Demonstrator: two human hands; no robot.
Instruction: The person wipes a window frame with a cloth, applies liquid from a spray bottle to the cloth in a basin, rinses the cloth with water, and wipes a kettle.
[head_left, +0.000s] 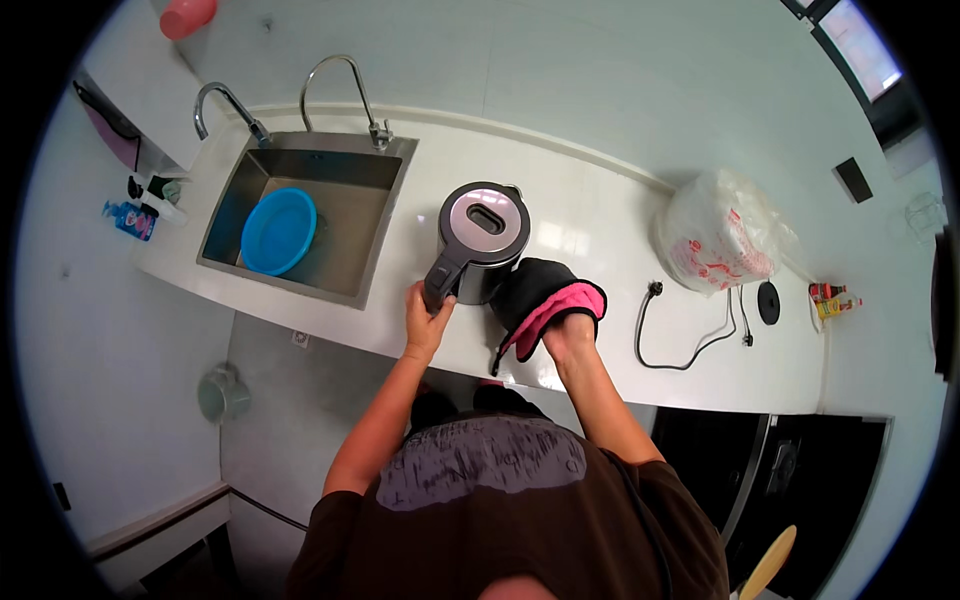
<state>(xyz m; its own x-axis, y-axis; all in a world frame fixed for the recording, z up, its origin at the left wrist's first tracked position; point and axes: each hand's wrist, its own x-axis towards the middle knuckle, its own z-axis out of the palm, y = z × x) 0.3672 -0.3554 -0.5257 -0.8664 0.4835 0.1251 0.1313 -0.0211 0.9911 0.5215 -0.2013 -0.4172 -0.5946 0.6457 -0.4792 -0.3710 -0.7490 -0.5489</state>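
An electric kettle (486, 225) with a dark rim, a pinkish lid and a steel body stands upright on the white countertop (585, 232). My left hand (429, 322) grips its dark handle from the near side. On my right hand (571, 336) is a black oven mitt (536, 289) with a pink fuzzy lining, its cuff folded open around the wrist. The mitt lies against the kettle's lower right side, and my right fingers are hidden inside it.
Left of the kettle, a blue basin (279, 231) sits in the steel sink (360, 195) below two taps. A knotted plastic bag (716, 232), a black power cord (660, 366) and a black disc (768, 303) lie to the right. Bottles (135, 220) stand at the left end.
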